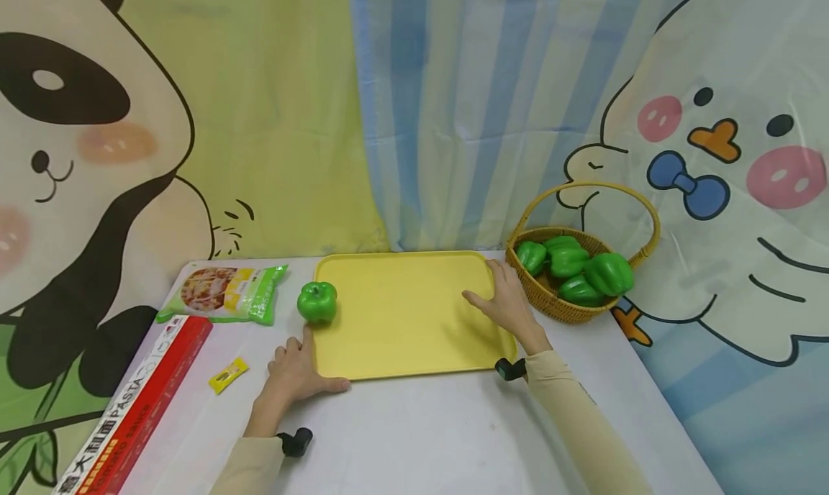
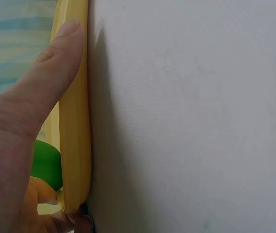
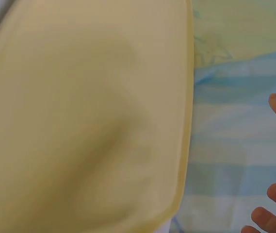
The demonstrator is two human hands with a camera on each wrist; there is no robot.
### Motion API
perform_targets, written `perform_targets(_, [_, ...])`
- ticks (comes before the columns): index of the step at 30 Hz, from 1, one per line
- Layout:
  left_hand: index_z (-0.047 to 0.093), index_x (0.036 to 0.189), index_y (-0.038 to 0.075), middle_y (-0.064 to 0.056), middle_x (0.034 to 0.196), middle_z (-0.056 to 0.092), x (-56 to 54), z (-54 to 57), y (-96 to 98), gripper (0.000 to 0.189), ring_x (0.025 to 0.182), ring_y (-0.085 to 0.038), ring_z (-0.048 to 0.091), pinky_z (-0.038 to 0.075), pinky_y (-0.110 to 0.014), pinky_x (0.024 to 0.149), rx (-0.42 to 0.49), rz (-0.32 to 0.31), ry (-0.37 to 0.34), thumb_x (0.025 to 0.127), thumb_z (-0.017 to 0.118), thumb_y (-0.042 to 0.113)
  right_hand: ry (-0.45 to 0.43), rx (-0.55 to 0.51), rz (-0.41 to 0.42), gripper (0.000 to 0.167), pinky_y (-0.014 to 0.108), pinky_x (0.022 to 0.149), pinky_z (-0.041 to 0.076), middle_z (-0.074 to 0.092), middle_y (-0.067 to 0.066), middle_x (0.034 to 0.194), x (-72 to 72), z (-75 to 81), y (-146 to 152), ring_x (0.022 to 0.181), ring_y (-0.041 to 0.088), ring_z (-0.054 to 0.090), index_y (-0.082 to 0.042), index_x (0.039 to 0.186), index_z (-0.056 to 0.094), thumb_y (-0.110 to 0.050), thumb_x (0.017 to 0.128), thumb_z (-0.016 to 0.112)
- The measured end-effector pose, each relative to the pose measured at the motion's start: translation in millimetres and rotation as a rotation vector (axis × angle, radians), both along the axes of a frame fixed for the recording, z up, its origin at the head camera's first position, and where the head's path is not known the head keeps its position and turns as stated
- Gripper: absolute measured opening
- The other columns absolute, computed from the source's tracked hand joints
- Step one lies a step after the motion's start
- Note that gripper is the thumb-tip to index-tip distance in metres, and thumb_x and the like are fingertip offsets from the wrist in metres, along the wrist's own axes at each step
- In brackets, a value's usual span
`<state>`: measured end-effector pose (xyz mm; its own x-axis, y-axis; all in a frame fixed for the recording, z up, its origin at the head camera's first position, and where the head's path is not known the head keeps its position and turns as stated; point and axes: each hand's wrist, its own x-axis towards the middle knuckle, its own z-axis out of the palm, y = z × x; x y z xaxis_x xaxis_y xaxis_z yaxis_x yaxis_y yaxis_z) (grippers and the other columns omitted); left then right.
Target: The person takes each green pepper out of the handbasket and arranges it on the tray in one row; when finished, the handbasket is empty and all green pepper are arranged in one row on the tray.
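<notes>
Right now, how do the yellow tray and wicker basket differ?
The yellow tray is shallow and smooth; the wicker basket, deeper and woven. The tray lacks handles; the basket has an arched one. The tray's middle is bare; the basket holds peppers. Both have raised rims.

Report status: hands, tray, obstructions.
Left hand at near-left corner of yellow tray. Right hand spread at its right side. Green pepper at left edge, possible obstruction.

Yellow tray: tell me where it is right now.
In the head view, the tray lies near the middle of the table, between the left hand and right hand, with the basket off to its right.
</notes>
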<state>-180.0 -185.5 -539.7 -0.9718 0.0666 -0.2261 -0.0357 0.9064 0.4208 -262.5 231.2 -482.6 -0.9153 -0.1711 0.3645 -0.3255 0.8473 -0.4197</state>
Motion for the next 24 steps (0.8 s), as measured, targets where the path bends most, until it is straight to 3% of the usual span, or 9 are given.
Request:
perform_targets(8, [0.006,0.159,-0.002,-0.03,0.131,0.044,-1.3,-0.5,-0.9,0.151,0.112,-0.044,0.044,0.039,-0.065,0.093,0.013,0.004,0.002,0.057,0.081,0.079,0.131,-0.01,-0.107,0.08,0.064,0.104,0.039,0.048,0.031,0.14,-3.5,13.8,48,0.129,0.05,0.045,0.009,0.14,0.046,-0.036,0.083,0.081])
perform_targets(24, [0.008,0.159,-0.002,-0.03,0.128,0.046,1.0,-3.4,-0.8,0.151,0.111,-0.045,0.046,0.04,-0.063,0.091,0.002,0.004,0.026,0.055,0.081,0.079,0.191,-0.015,-0.327,0.073,0.065,0.097,0.037,0.048,0.034,0.135,7.5,28.8,128,0.118,0.053,0.045,0.012,0.133,0.047,-0.03,0.083,0.08])
